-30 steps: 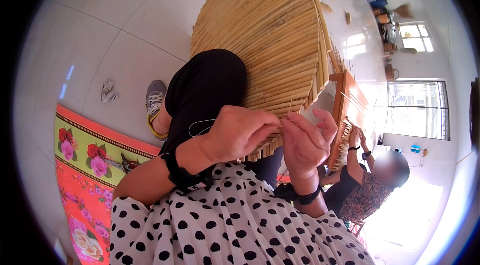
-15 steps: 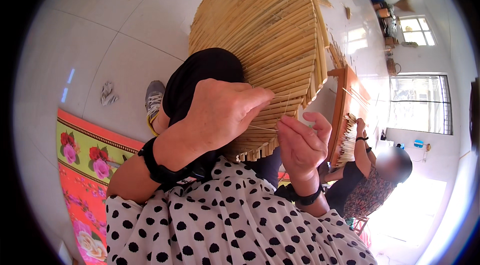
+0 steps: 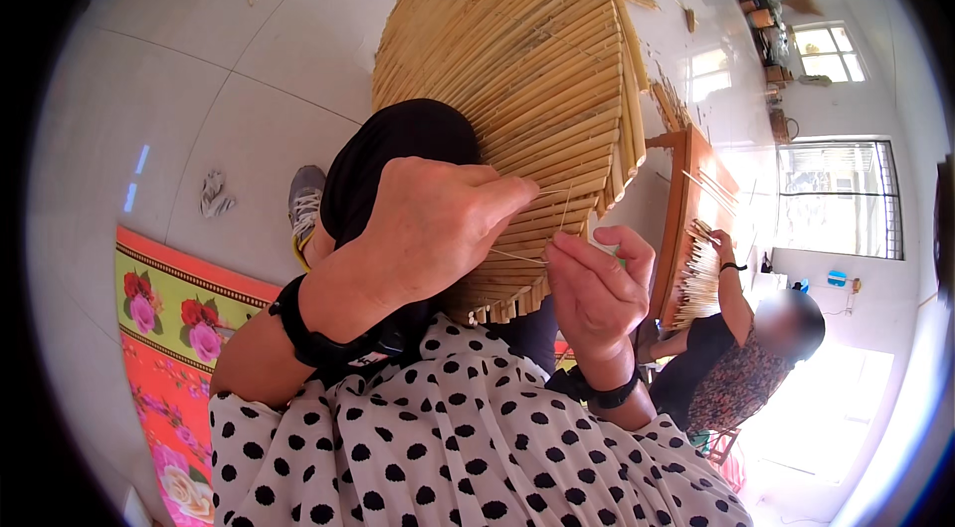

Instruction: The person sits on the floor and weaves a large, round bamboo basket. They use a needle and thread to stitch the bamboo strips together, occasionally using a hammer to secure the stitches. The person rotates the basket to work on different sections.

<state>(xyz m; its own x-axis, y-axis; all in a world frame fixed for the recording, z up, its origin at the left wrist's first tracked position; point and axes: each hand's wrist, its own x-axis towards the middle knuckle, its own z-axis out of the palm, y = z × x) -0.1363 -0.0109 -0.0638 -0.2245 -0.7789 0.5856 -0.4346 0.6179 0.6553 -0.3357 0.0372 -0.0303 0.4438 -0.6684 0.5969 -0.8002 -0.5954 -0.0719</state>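
Observation:
Over my knee lies a large mat of straw-coloured reed stalks (image 3: 497, 39), set side by side and tied across with thin threads. My left hand (image 3: 428, 218) rests above its near part, thumb and forefinger pinched on a pale thread (image 3: 517, 255). At the mat's near right edge, my right hand (image 3: 600, 288) pinches the thread between thumb and forefinger, its other fingers curled loosely. A short length of thread stands up from the stalks just above the right fingertips. The exact grip of the left fingertips is partly hidden.
To the right, another person (image 3: 746, 358) works at a wooden table (image 3: 701, 184) with a row of stalks. A flowered red and green cloth (image 3: 169, 328) lies at left. A crumpled white scrap (image 3: 215, 195) and loose stalks (image 3: 668, 101) are on the tiled floor.
Both my hands stay almost in place, with the left fingertips shifted slightly left. At the table, the other person's hand has moved a little.

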